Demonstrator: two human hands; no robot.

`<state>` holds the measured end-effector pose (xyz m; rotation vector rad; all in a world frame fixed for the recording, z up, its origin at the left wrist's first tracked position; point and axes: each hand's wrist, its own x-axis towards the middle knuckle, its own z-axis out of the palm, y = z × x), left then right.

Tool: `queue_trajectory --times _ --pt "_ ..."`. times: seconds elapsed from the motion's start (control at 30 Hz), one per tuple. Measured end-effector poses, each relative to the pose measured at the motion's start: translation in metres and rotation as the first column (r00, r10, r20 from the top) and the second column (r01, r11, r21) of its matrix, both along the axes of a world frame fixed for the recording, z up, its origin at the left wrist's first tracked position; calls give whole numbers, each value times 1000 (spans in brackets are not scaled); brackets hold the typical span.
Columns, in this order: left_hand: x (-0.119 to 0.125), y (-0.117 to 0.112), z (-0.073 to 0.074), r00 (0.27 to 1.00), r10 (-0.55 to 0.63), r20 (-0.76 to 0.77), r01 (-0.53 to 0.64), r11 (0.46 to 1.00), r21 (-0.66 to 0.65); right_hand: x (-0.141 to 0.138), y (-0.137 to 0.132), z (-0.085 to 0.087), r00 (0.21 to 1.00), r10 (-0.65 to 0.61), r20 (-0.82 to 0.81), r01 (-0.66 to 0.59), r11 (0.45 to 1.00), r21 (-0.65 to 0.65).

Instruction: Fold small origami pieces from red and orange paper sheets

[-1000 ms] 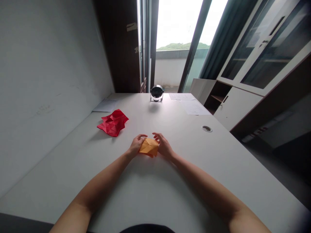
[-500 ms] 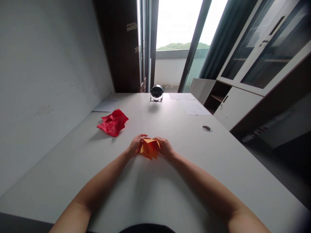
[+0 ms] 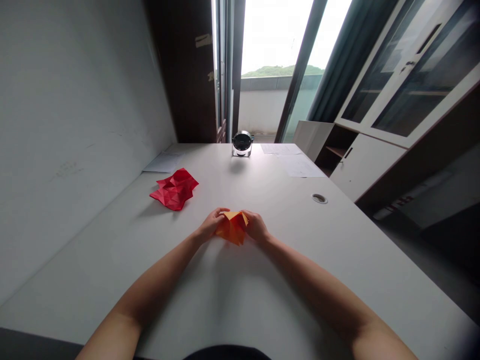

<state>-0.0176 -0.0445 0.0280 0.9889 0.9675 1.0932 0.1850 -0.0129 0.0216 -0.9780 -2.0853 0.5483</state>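
A piece of folded orange paper with creased, pointed edges is held just over the white table, in front of me. My left hand grips its left side, fingers curled along the upper edge. On the right side, my right hand has its fingers closed on the paper near the top corner. Parts of the fingers of both hands are hidden behind the paper. To the left and farther off lies a sheet of creased red paper, touched by neither hand.
At the table's far end stands a round black device on a metal stand. White sheets lie at the far right, another sheet at the far left by the wall. A cable hole sits near the right edge.
The orange paper has shifted and tilted slightly in my hands, and its top opening looks different. Both hands stay on it; the red paper has not moved.
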Motion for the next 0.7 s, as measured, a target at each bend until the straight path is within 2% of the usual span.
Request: queue_trajectory --times 0.17,0.27,0.37,0.5,0.6,0.7 --pt "0 -1 2 998 -64 -25 65 997 41 2 3 -1 999 -11 -43 12 1000 24" --pt "0 -4 6 997 -62 -35 64 995 70 0 3 -2 999 4 -51 -4 1000 2" --pt "-2 -6 10 997 -76 28 74 996 58 -3 2 -3 992 62 -110 -70 995 -71" --pt "-4 -4 8 995 -72 68 72 997 5 -7 -2 -5 973 126 -191 -167 962 -214" --pt "-3 -1 3 998 -4 62 5 1000 -6 -7 -2 -4 975 95 -201 -141 964 -225" --pt "-2 1 -1 996 52 74 -54 998 23 -5 3 3 975 14 -220 -43 991 -125"
